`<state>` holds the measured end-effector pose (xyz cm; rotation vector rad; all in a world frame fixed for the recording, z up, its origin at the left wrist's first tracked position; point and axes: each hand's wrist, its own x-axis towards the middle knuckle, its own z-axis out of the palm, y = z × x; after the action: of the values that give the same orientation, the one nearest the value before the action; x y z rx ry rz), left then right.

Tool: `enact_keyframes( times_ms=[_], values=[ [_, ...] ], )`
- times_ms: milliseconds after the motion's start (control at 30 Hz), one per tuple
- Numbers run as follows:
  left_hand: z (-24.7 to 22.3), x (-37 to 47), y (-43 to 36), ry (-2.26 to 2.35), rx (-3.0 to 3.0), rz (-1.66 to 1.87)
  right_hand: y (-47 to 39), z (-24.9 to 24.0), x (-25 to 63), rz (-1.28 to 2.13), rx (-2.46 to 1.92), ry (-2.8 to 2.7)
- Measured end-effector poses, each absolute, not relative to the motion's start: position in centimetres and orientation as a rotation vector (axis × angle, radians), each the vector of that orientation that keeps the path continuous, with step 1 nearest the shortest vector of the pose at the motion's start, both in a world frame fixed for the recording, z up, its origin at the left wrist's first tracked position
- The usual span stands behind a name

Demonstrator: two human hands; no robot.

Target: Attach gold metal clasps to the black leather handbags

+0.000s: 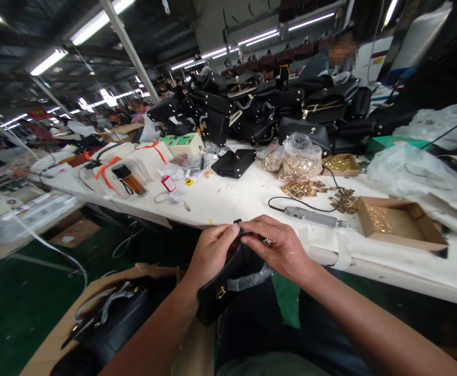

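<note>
Just in front of the table edge, a black handbag (pixel 216 297) rests against my lap. It has a gold-coloured fitting (pixel 221 292) and a handle wrapped in clear plastic (pixel 250 281). My left hand (pixel 215 248) pinches the bag's black upper edge between thumb and fingers. Close beside it, my right hand (pixel 275 245) is closed on the same edge, fingertips nearly meeting those of the left. A small metal piece glints under the right fingers, too hidden to name.
An electric screwdriver (pixel 310 216) with a black cord lies on the white table (pixel 228 201). Near it are gold metal parts (pixel 301 189) and a cardboard tray (pixel 408 224). Black bags are heaped behind, where a person (pixel 322 60) is. A carton (pixel 150 269) with bags stands lower left.
</note>
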<state>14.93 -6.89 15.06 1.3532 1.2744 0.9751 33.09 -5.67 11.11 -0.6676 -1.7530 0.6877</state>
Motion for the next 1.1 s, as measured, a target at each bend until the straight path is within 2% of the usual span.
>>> enact_keyframes(
  times_ms=[400,600,667,900,1100],
  values=[
    [11.3,17.0,-8.7,1.189,1.355,0.754,-7.6,8.4,34.9,0.894,-0.840,-1.623],
    [9.2,18.8,-8.4,1.205,1.229,0.743,-8.6,7.2,38.1,1.094,-1.087,-1.203],
    [8.7,18.7,-8.2,1.248,1.179,0.802,-9.4,6.7,40.7,1.029,-1.230,-1.185],
    [6.6,18.0,-7.6,1.251,0.906,0.941,-11.4,5.7,49.5,0.825,-1.575,-1.827],
    [5.9,19.3,-8.0,1.116,0.679,0.894,-1.6,7.9,49.4,0.412,-1.735,-1.853]
  ],
)
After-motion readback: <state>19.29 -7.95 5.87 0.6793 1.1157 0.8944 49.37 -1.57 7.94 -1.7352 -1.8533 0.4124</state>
